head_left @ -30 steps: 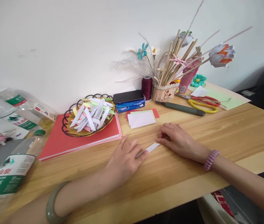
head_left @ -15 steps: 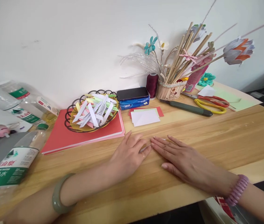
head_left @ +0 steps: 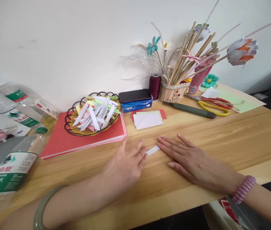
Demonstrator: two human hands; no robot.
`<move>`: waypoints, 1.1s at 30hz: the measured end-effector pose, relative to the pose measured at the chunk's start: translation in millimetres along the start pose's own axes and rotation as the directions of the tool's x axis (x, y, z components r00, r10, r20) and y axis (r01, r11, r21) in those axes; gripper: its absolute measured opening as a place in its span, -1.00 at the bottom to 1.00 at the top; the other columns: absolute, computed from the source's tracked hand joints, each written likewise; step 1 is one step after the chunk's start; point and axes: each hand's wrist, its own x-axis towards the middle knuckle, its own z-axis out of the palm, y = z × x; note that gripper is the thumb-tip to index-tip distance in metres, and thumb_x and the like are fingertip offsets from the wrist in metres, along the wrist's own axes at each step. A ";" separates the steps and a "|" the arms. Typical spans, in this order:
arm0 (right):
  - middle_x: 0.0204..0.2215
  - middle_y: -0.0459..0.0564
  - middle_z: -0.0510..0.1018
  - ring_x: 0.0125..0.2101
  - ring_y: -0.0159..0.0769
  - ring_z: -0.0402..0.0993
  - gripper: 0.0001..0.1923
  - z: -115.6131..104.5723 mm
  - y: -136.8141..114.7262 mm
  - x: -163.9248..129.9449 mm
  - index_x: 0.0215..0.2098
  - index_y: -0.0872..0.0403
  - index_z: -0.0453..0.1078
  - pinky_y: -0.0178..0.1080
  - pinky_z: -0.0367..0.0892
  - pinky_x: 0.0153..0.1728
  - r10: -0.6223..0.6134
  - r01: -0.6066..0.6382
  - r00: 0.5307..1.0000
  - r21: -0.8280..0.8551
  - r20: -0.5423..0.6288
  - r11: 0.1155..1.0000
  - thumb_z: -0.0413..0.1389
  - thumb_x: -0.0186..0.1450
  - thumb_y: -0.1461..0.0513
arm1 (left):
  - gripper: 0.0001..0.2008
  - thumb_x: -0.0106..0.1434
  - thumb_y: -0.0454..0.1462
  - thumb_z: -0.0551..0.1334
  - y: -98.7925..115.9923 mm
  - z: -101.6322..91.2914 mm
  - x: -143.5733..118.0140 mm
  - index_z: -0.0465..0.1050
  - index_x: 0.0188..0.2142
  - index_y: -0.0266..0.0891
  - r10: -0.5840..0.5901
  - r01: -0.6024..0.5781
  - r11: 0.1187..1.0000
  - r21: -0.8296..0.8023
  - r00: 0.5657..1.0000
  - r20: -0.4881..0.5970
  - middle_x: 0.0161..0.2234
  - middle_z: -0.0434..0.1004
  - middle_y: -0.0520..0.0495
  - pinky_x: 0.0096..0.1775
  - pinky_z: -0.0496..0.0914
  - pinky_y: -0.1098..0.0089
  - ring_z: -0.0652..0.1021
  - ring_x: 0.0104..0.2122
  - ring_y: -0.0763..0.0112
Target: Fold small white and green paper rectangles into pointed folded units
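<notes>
We are seeing a pale, matt wooden table with visible grain (head_left: 233,140), and a narrow white folded paper strip (head_left: 153,150) looking smooth and matt on it. A black wire basket (head_left: 69,126) is showing glossy metal, while the clear plastic water bottles (head_left: 11,169) are glinting. A pale green bangle (head_left: 38,212) is looking polished like stone.

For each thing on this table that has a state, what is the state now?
left hand: flat on the paper strip
right hand: flat, fingertips at the strip
paper strip: folded narrow, lying flat
wire basket: full of folded strips
scissors: lying closed
phone: screen dark
</notes>
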 end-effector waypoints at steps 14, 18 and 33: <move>0.18 0.06 0.23 0.17 -0.17 0.13 -0.51 -6.0 25.8 -20.9 0.25 0.04 0.04 0.09 0.11 0.12 0.201 -0.184 0.975 0.168 -0.093 0.968 -0.16 0.38 0.16 | -0.74 0.33 -0.35 0.06 -16.1 6.1 0.3 0.40 -0.04 -0.15 0.045 -0.040 0.972 -0.231 0.999 0.017 0.09 0.35 -0.05 0.11 0.04 -0.15 0.24 0.17 0.16; 0.06 0.12 0.39 0.04 -0.16 0.32 -0.61 -7.2 22.3 -11.8 0.13 0.07 0.22 -0.03 0.30 0.00 0.269 -0.229 0.936 0.189 -0.229 0.955 -0.12 0.37 0.18 | -0.72 0.28 -0.39 0.09 -23.9 5.5 3.1 0.40 -0.05 -0.13 0.036 -0.026 0.910 -0.414 0.999 0.017 0.05 0.40 -0.02 0.14 -0.05 -0.10 0.27 0.15 0.21; -0.40 0.01 0.44 -0.39 -0.29 0.36 -0.78 -1.7 5.4 51.8 -0.35 0.10 0.33 -0.21 0.33 -0.35 0.070 -0.015 0.980 0.279 -0.185 0.960 -0.12 0.37 0.28 | -0.79 0.34 -0.35 0.05 -14.6 22.2 11.2 0.47 -0.24 -0.30 -0.288 0.163 0.902 -0.399 0.916 -0.278 -0.34 0.50 -0.09 -0.27 0.39 0.34 0.46 -0.33 0.35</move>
